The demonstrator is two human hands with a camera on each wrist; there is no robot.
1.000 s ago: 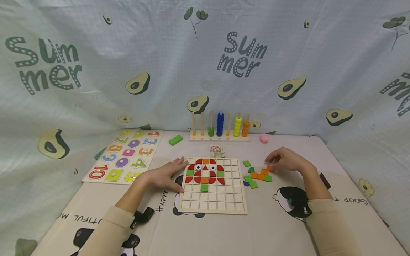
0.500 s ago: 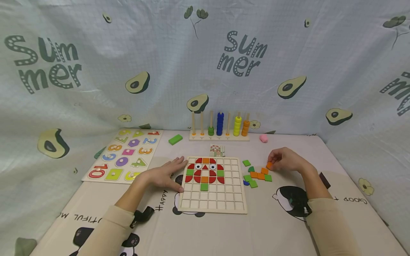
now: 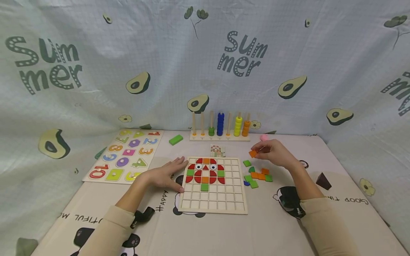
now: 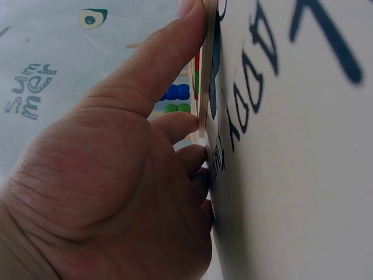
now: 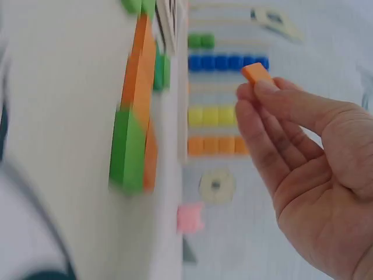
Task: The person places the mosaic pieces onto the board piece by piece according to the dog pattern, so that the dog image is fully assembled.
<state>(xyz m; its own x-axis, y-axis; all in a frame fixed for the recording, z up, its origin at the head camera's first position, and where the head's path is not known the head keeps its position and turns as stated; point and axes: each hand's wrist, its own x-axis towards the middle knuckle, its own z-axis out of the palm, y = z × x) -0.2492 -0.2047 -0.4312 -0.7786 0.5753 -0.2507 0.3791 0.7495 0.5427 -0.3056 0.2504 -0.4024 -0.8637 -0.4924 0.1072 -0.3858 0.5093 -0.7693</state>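
Pinching hand, head view: right hand (image 3: 272, 153) has an orange tile (image 3: 252, 154) between thumb and fingertips, which cover part of it.
Pink toy (image 3: 263, 137): half hidden behind that hand; it showed whole half a second ago.
Sleeves (image 3: 110, 227): both cut off at the bottom.
Tile's move: was right by the pile (image 3: 261, 175), now further left and back, near the far right corner of the board (image 3: 213, 196).
Dark wedge (image 3: 323, 181): more of it shows since the right arm shifted left.
Left hand (image 3: 167, 173): same spot, fingers spread loosely, thumb touching the board's left edge.
Room: skinny strip of table (image 3: 224, 234) between board and pile, way wider stretch on the near side.
Left wrist view: thumb tip's cut off up top, board's edge-on so can't read its pattern, other fingers partly hidden.
Right wrist view: pile's pretty blurry, tile sits partly behind the thumb, open air between it and the pile, abacus (image 5: 213, 63) beyond.
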